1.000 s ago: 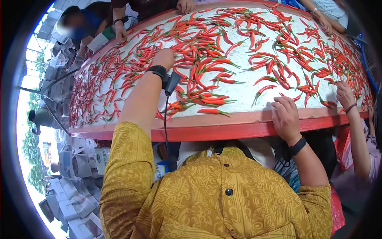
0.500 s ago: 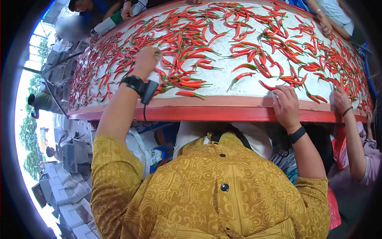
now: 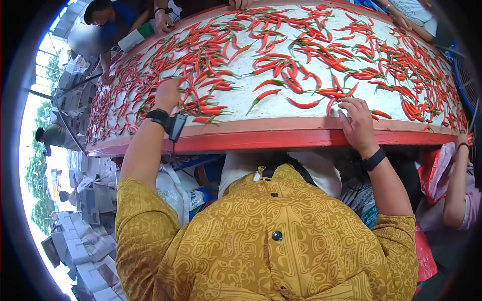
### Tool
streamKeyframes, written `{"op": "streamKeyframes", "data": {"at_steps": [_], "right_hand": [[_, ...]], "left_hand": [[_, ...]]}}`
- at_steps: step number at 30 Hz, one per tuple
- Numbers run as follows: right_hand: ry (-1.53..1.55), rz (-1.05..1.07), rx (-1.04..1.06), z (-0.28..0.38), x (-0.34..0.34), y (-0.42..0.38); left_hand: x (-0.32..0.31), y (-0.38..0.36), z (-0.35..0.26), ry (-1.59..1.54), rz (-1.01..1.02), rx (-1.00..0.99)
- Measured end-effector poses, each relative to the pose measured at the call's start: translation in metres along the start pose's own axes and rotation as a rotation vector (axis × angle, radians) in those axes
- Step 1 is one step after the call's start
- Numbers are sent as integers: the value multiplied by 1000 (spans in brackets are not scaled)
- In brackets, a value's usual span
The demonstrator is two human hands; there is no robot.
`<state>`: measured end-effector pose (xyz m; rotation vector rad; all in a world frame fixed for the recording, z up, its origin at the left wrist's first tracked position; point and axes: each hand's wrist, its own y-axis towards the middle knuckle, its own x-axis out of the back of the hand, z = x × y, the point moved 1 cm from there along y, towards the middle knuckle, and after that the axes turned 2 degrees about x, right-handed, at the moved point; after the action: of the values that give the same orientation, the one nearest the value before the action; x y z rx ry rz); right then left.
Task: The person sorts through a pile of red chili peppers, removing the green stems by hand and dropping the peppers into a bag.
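Red chillies (image 3: 305, 104) with green stems lie scattered over the white top of a large table (image 3: 241, 111) with a red rim. My left hand (image 3: 169, 94), a black band and small device at its wrist, is closed among the chillies at the left; the back of the hand hides what its fingers hold. Near the rim on the right, my right hand (image 3: 358, 122) has its fingers loosely bent, with the thumb apart. Its fingertips are right beside a short chilli (image 3: 331, 106), and another chilli (image 3: 353, 90) lies just beyond them.
Other people's hands (image 3: 163, 21) are along the far edge, and another person's arm (image 3: 456, 175) is at the right by a pink-red bag (image 3: 436, 170). A blue fan (image 3: 467, 83) stands at the far right. White boxes (image 3: 75, 241) are stacked at the left.
The chillies in front of me have shifted left in view. My left hand has moved down and left, its fingers now hidden. The other person's hand at right has left the chillies.
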<state>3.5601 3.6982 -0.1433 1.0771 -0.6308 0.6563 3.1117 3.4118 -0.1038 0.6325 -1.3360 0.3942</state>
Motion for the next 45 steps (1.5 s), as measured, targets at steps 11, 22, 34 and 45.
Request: {"op": "streamKeyframes", "data": {"at_steps": [11,22,34,45], "right_hand": [[28,60,-41,-45,19,-20],[30,65,-15,-91,50,-37],[16,56,-7,-142,87,-59],[20,71,-23,-191,119,-81]], "left_hand": [[44,33,-89,29,174,66],[-28,58,-263,-385,32,-261],[7,89,-257,-28,144,0],[-24,92,-428,-477,89,-307]]}}
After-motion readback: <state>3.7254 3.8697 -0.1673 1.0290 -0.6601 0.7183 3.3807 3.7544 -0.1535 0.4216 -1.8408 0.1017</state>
